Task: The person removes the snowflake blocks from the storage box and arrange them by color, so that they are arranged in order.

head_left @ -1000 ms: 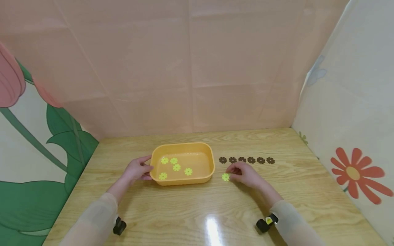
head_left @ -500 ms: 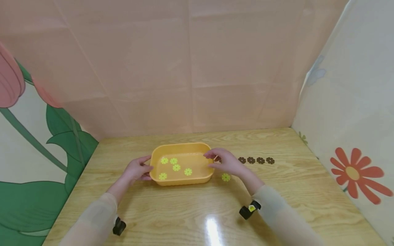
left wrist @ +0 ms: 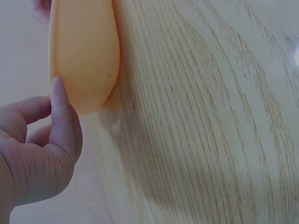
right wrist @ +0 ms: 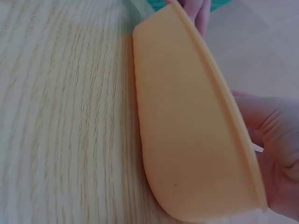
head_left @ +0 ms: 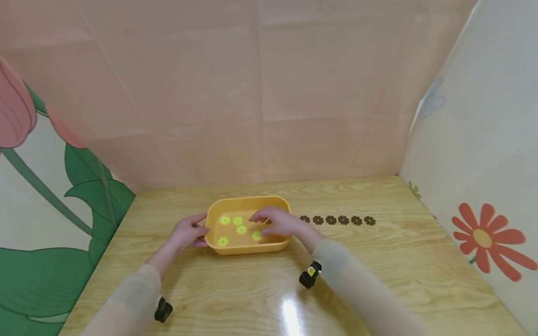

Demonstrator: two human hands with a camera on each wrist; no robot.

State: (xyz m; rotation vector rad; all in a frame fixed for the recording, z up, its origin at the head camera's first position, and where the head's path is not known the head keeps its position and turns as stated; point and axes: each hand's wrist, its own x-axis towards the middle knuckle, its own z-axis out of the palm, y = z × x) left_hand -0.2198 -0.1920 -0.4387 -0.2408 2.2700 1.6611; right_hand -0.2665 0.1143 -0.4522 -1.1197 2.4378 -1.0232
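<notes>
- Head view, 12 o'clock being the side away from the person: the orange-yellow tray sits flat on the table, its long axis running roughly from 9 to 3 o'clock, opening upward.
- 5 yellow-green flower pieces lie flat inside it, mostly toward its 9 o'clock half.
- 6 dark brown flower pieces form a row on the table at the tray's 3 o'clock side, the row also aligned 9 to 3.
- Material: the tray looks like smooth plastic, with rounded corners and a thin lip; the flower pieces are thin, with scalloped petals; the table has pale, streaky wood grain.
- Left hand: reaches in from 7 o'clock and grips the tray's 9 o'clock end, its digits closed on the rim.
- Right hand: comes from 5 o'clock over the tray's 3 o'clock end, palm down, fingers bent toward 9. Thumb and fingers stand apart, partly spread, the thumb tip just beside 1 yellow-green piece; I cannot tell if they touch.
</notes>
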